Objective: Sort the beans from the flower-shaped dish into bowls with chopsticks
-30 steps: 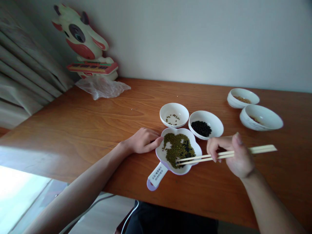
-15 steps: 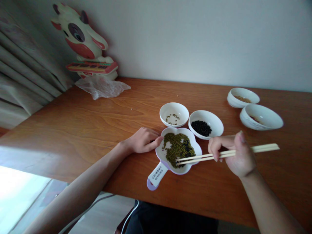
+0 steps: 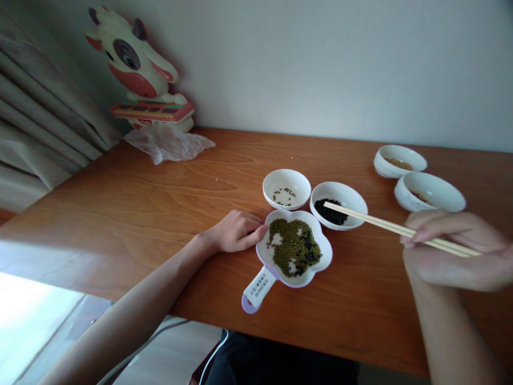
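Left hand: the left hand (image 3: 236,231) lies palm down on the table (image 3: 160,214) not far from the near edge, fingers loosely curled and gripping nothing; its fingertips (image 3: 261,230) touch the left rim of the dish.
Right hand: the right hand (image 3: 452,251), blurred, is raised over the right part of the table and is closed around the chopsticks (image 3: 385,224), thumb and fingers pinching them near the thick end.
Chopsticks: the pair lies close together and slants up-left from the hand; the tips are over the bowl of black beans. Whether they pinch a bean cannot be told.
Dish: a white flower-shaped dish (image 3: 326,256) with a lilac handle sits close to the near edge, the handle pointing at that edge; green beans (image 3: 292,246) with a few dark ones cover most of it.
Black-bean bowl: a white bowl (image 3: 355,202) just behind the dish on the right, holding a small heap of black beans (image 3: 334,215).
Small bowl: a white bowl (image 3: 272,184) just behind the dish on the left, with a few green beans in it.
Right end: two more white bowls (image 3: 401,155) (image 3: 438,188) stand side by side, well apart from the dish.
Far left corner: a cow toy (image 3: 136,69) against the wall, with a crumpled clear bag (image 3: 168,143) in front of it.
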`<state>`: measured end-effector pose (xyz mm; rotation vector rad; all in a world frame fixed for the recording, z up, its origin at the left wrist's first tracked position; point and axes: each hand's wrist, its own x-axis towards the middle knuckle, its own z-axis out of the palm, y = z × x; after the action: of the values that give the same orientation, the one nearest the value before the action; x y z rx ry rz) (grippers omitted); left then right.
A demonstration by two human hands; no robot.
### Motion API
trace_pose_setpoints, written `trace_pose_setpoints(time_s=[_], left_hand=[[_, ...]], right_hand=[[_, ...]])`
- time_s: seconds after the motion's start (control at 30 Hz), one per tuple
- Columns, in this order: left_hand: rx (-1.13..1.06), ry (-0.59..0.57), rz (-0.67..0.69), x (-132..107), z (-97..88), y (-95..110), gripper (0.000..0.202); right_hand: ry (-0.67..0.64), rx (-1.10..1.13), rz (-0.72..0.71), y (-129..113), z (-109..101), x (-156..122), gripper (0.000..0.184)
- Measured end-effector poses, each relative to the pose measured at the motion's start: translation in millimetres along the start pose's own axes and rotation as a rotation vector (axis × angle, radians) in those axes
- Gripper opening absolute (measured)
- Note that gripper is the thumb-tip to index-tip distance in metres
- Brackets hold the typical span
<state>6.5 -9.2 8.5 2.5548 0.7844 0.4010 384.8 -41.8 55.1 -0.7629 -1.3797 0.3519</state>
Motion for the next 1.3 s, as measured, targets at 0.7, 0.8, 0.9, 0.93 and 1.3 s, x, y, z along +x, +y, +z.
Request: trace_pose_setpoints(time_s=[0.7, 0.8, 0.9, 0.93, 1.3], left_hand=[[0.000, 0.003, 0.013, 0.4, -0.5, 0.2, 0.053], [0.003, 0.004, 0.019, 0.7, -0.7, 0.8, 0.053], [0.000, 0.010, 0.022, 0.8, -0.6, 1.0, 0.053], [-0.001, 0.012, 0.024, 0.8, -0.5, 0.9, 0.053], [-0.012, 0.029, 0.029, 1.0, -0.2, 0.0, 0.052]], right_hand=[[-0.422, -0.054, 0.511, -10.4, 31.1, -27.1, 0.082], [-0.435, -0.076, 0.503, -8.9, 30.1, -27.2, 0.083], [-0.454, -0.100, 0.492, -6.6, 29.3, -28.1, 0.084], [-0.457, -0.107, 0.488, -6.0, 29.1, -28.3, 0.083], [-0.430, -0.106, 0.514, -6.3, 29.7, -28.0, 0.082]])
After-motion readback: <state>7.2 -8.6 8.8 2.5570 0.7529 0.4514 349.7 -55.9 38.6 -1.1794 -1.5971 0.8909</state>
